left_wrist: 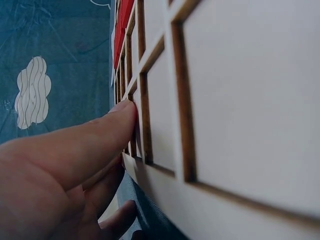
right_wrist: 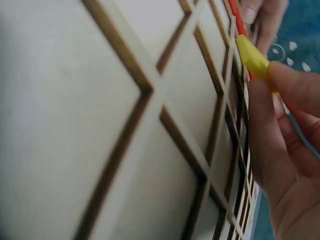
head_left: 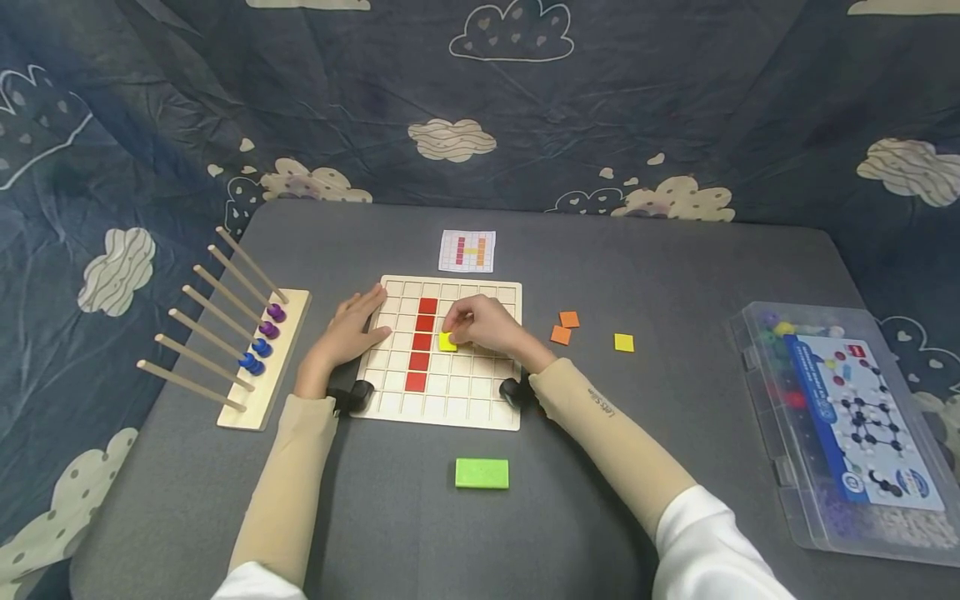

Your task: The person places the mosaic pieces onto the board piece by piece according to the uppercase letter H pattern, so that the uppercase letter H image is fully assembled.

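Observation:
A pale wooden grid board [head_left: 480,408] lies in the middle of the table, with a column of several red square tiles [head_left: 422,342] in its cells. My right hand [head_left: 487,323] pinches a yellow square tile [head_left: 447,342] between thumb and finger, just right of the red column. Seen from the right wrist, this yellow tile [right_wrist: 252,57] is tilted against the board's surface. My left hand [head_left: 348,329] rests at the board's left edge, fingers extended; in the left wrist view its thumb [left_wrist: 100,142] touches the grid near the border.
Two orange tiles [head_left: 569,319] and another yellow tile [head_left: 624,342] lie right of the board. Behind it is a pattern card [head_left: 467,252], in front a green block [head_left: 482,473]. A peg stand [head_left: 255,400] with beads is left; a clear plastic case [head_left: 795,517] is right.

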Demonstrator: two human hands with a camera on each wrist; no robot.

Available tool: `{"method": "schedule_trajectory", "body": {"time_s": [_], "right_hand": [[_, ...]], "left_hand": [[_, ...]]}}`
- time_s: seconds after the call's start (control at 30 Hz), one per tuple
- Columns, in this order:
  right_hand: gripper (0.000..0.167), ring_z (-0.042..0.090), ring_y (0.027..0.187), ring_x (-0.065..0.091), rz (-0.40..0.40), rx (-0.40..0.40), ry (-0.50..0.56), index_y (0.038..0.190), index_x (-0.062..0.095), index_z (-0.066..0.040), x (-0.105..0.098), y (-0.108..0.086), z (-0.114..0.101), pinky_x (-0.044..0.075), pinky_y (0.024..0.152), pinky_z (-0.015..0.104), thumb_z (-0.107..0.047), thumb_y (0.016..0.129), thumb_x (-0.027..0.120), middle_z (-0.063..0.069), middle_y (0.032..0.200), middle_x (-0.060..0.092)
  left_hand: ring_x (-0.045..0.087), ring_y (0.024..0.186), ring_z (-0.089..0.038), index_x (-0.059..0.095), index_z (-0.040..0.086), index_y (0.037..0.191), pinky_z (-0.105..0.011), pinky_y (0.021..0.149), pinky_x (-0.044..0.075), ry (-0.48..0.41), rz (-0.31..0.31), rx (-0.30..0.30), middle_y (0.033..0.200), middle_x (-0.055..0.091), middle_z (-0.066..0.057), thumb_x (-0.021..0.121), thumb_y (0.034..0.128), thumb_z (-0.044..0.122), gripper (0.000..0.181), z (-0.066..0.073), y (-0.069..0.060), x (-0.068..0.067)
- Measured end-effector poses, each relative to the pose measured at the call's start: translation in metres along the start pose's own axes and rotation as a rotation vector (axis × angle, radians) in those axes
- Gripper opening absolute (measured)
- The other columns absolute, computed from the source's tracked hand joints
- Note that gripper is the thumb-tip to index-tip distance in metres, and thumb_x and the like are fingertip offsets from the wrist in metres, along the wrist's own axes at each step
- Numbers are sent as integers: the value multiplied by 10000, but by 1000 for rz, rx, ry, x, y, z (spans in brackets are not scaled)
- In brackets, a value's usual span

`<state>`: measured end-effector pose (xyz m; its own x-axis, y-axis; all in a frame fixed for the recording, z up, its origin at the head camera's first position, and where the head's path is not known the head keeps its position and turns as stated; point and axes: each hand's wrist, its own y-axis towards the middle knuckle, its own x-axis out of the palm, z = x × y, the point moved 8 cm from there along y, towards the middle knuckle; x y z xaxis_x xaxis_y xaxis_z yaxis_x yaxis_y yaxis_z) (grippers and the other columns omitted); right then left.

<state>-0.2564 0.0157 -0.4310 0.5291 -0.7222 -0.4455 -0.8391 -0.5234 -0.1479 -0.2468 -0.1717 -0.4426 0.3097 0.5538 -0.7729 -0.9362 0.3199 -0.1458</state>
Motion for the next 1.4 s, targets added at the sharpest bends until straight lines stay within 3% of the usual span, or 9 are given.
{"method": "schedule_trajectory", "body": {"time_s": [0.27,0.4,0.67,0.93,1.2,1.4], "right_hand": [[132,118,640,495,34,-93,-325,773,673,-69,8,6,-15,405,666,268,59,753,651,-23,652,573],[131,118,655,502,30,-114,-406,772,675,-74,11,8,-17,411,674,271,51,751,640,-28,652,568],[108,139,670,538,-4,-39,-128,850,677,-44,-2,0,-4,442,649,258,47,795,655,38,772,635],[136,194,761,613,17,-55,71,965,675,27,-32,-22,15,468,715,279,30,835,638,83,855,661],[169,249,784,611,107,10,80,1030,656,37,-84,-63,44,495,672,316,-36,878,660,145,922,656],[232,272,876,626,201,110,94,1110,612,57,-125,-102,75,526,723,334,-54,908,631,215,1043,637]], "left_hand": [[62,1403,-458,241,-27,1491,-681,1050,72,8,2,-6,1568,150,-181,562,954,168,656,-1,1,0],[61,1403,-459,241,-25,1492,-679,1052,68,8,2,-7,1569,149,-180,562,954,172,657,-1,1,0],[67,1398,-468,247,-31,1488,-680,1051,70,4,3,-2,1567,153,-184,558,957,189,654,1,1,0],[59,1404,-458,238,-18,1496,-670,1059,52,0,-1,-11,1571,147,-174,557,961,182,654,2,-1,-1],[41,1422,-414,246,92,1523,-676,1055,25,-48,41,46,1592,137,-59,550,960,328,683,-8,1,1],[60,1409,-447,249,3,1500,-673,1057,47,-13,12,-13,1575,152,-151,554,959,191,649,1,0,-1]]}}
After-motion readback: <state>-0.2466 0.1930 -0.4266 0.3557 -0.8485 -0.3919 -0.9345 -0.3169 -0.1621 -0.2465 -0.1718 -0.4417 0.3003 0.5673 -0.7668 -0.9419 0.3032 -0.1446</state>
